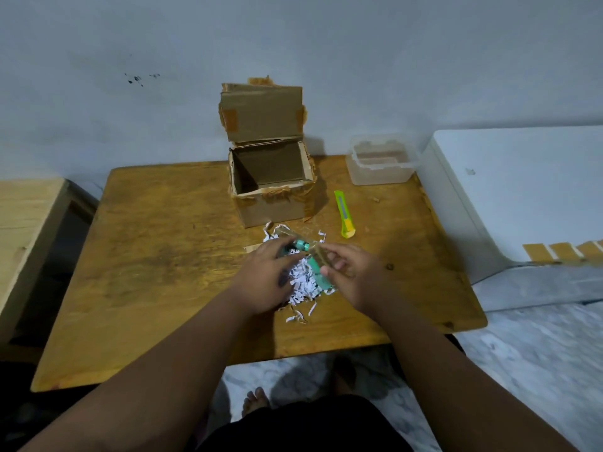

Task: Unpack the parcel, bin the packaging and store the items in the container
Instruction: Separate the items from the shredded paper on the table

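Observation:
An open cardboard box (270,190) stands at the back middle of the wooden table (163,256), its lid flap upright and its inside bare. In front of it lies a heap of white shredded paper (301,283). My left hand (266,278) rests on the heap and grips a small green item (301,246) wrapped in clear plastic. My right hand (354,274) pinches the clear wrapping (318,252) and a green piece beside it. A clear plastic container (380,159) sits open at the back right of the table.
A green and yellow utility knife (344,215) lies right of the box. A white block (522,190) with brown tape strips (554,251) on it borders the table's right side. A light wooden surface (23,223) stands to the left. A grey wall is behind.

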